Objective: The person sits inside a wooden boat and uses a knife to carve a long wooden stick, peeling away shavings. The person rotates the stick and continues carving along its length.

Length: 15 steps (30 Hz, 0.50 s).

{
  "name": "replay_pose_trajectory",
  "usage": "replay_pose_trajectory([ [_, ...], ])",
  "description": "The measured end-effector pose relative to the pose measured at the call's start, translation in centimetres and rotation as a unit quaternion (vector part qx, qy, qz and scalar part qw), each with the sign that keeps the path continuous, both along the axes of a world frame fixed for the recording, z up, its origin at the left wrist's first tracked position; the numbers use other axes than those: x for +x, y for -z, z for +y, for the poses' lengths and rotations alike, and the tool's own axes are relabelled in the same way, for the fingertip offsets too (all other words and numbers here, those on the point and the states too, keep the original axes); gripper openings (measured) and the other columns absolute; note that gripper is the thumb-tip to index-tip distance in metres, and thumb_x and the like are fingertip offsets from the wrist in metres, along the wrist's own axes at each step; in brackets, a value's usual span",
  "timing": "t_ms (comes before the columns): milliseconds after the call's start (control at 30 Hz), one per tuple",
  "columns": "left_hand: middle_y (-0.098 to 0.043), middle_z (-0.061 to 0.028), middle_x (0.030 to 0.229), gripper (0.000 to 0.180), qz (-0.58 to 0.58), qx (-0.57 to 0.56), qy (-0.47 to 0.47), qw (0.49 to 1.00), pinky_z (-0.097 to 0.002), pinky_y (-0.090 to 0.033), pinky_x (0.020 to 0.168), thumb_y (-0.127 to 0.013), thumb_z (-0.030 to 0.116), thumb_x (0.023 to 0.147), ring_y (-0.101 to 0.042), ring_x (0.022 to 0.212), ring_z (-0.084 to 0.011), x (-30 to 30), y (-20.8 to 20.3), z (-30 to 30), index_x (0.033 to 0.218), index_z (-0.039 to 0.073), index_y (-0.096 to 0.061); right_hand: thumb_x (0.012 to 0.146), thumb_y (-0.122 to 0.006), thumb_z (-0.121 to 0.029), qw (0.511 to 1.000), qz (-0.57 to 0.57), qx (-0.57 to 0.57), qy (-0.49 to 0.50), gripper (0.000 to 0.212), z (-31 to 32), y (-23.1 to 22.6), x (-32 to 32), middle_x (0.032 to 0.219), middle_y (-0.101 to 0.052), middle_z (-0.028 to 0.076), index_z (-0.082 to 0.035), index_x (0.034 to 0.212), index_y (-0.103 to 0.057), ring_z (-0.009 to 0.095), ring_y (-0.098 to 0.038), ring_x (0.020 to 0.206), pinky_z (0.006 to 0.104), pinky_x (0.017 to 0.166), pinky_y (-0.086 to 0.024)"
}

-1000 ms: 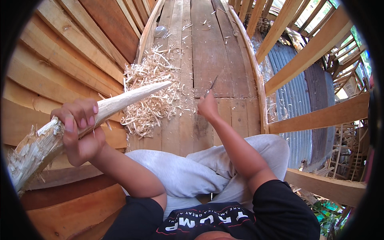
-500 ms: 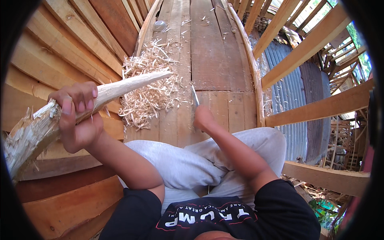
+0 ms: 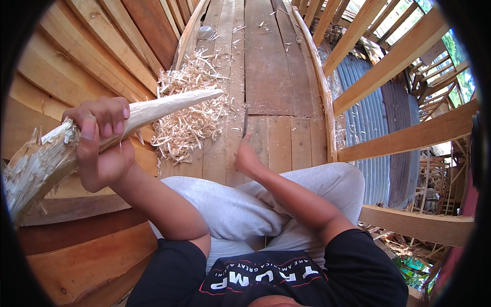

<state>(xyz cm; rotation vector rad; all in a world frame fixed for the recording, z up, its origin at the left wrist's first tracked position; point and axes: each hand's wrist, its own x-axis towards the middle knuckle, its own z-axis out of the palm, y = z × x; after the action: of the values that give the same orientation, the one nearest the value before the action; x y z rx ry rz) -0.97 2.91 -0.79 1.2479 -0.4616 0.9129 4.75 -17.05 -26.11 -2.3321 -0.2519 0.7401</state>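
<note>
My left hand (image 3: 105, 140) is wrapped round a thick piece of wood (image 3: 169, 108). Its near end is rough and splintered, while the far end is pale, shaved smooth and tapered to a point. The tip hangs over a heap of curled wood shavings (image 3: 192, 130). To the right of that tip, my right hand (image 3: 248, 159) is closed round a knife, its handle hidden in my fingers. The narrow knife blade (image 3: 245, 123) sticks out forward over the floorboards and looks dark and slightly blurred. Blade and wood are apart.
I sit cross-legged on a plank floor (image 3: 268, 77). Slanting wooden slats (image 3: 66, 56) rise on the left; a wooden railing (image 3: 404, 135) runs along the right, with corrugated metal sheets (image 3: 365, 123) beyond it. A small clear cup-like object (image 3: 205, 33) stands beyond the shavings.
My right hand has moved a little left and nearer to me with the knife, and the blade has turned. The left hand and the wood have shifted only slightly.
</note>
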Motion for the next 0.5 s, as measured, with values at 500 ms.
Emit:
replay_pose_trajectory([
  [500, -0.038, -0.003, 0.066, 0.017, -0.001, 0.009, -0.003, 1.0, -0.0371, -0.037, 0.069, -0.053, 0.016, 0.081, -0.039, 0.062, -0.0144, 0.0, 0.0, -0.2, 0.076, 0.01, -0.038, 0.086, -0.06, -0.012, 0.991, 0.104, 0.024, -0.077, 0.069, 0.4, 0.2, -1.8, 0.091, -0.064, 0.028, 0.007, 0.142, -0.024, 0.039, -0.066, 0.082, 0.0405, 0.073, -0.053],
])
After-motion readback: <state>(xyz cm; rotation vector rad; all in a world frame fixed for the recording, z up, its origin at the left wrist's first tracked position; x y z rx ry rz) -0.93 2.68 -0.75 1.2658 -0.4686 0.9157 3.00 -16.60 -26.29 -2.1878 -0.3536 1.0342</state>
